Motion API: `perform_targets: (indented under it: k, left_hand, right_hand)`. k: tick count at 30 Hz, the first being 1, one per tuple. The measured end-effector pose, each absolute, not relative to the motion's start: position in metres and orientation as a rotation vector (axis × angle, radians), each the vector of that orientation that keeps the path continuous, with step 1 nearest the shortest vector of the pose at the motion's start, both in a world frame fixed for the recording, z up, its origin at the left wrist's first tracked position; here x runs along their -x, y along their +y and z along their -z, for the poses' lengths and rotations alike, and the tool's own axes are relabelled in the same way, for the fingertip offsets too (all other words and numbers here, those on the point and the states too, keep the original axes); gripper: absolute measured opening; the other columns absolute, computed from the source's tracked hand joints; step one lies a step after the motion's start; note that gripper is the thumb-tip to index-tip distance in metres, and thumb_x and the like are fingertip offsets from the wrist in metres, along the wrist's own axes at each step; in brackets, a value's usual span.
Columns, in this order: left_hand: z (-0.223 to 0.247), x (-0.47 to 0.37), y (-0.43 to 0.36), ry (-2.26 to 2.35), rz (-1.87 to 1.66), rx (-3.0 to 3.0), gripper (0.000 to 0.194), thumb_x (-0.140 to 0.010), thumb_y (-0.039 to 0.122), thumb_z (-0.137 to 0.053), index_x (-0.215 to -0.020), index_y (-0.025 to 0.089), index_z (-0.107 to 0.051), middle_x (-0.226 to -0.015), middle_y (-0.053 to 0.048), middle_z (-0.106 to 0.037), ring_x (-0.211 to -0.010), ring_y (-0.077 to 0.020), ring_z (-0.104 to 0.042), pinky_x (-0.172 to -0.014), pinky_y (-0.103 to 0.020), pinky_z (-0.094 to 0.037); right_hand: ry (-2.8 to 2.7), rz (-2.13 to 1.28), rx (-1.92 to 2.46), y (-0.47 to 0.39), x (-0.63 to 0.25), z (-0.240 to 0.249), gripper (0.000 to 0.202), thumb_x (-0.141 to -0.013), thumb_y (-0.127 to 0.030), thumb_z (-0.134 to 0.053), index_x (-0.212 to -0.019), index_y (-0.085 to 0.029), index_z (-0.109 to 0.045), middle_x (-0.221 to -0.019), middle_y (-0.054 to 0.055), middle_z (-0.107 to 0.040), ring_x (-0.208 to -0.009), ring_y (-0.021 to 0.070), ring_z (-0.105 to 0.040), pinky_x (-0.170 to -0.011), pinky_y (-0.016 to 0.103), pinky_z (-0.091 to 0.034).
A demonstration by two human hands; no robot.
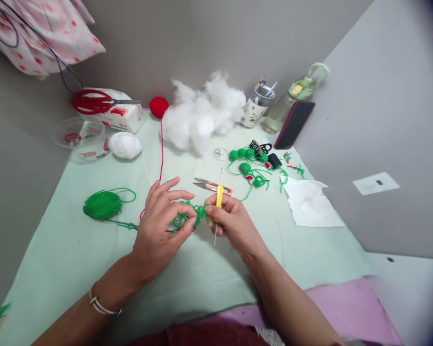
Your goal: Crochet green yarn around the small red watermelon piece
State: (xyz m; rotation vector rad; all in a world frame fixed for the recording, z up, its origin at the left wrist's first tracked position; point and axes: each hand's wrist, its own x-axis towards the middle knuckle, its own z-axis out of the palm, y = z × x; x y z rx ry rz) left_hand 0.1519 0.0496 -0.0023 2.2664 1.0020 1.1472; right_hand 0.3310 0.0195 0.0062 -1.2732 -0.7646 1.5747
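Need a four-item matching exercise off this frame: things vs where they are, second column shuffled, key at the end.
1. yellow-handled hook
2. large scissors
3. red yarn ball
4. phone

A. tilted, by the bottle
B. on the white box
C. in the right hand
D. right beside the white stuffing

Pairs: 1-C, 2-B, 3-D, 4-A
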Motion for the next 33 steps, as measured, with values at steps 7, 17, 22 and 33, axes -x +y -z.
perform_targets:
  k: [7, 17, 22, 33]
  left_hand:
    - [0.001, -0.152, 0.050, 0.983, -1.173, -2.281, 0.015, -0.085, 0.006, -0.062, -0.085, 0.022, -0.061, -0.105, -0.006, -0.067, -0.132, -0.0300, -0.051, -0.118, -0.061, -0.028]
    - [0.001, -0.151, 0.048, 1.041, -1.140, -2.145, 0.012, -0.088, 0.011, -0.061, -0.083, 0.022, -0.060, -0.109, -0.007, -0.067, -0.133, -0.0291, -0.050, -0.115, -0.059, -0.032]
    - [-0.003, -0.152, 0.044, 1.056, -0.962, -1.889, 0.015, -0.092, 0.025, -0.059, -0.077, 0.023, -0.063, -0.111, -0.007, -0.068, -0.134, -0.0293, -0.049, -0.111, -0.053, -0.039]
    - [0.011, -0.159, 0.043, 1.001, -0.816, -1.455, 0.009, -0.088, 0.032, -0.065, -0.085, 0.024, -0.070, -0.121, -0.010, -0.070, -0.140, -0.0315, -0.044, -0.116, -0.056, -0.031]
  right_hand:
    - [-0.887, -1.636, 1.290, 0.017, -0.329, -0.010, 0.014, -0.078, -0.029, -0.072, -0.081, -0.018, -0.065, -0.056, -0.006, -0.060, -0.041, 0.0034, -0.044, -0.040, 0.014, -0.031]
    - [-0.770, -1.538, 1.291, 0.019, -0.330, -0.007, 0.016, -0.078, -0.031, -0.070, -0.079, -0.018, -0.062, -0.051, -0.007, -0.058, -0.036, 0.0028, -0.039, -0.036, 0.015, -0.025]
    - [-0.809, -1.471, 1.316, 0.017, -0.328, -0.010, 0.018, -0.079, -0.032, -0.072, -0.079, -0.017, -0.061, -0.054, -0.007, -0.058, -0.038, 0.0029, -0.041, -0.038, 0.015, -0.028]
    - [-0.889, -1.472, 1.276, 0.012, -0.326, -0.013, 0.016, -0.083, -0.032, -0.071, -0.081, -0.018, -0.064, -0.059, -0.005, -0.059, -0.043, 0.0048, -0.045, -0.040, 0.017, -0.033]
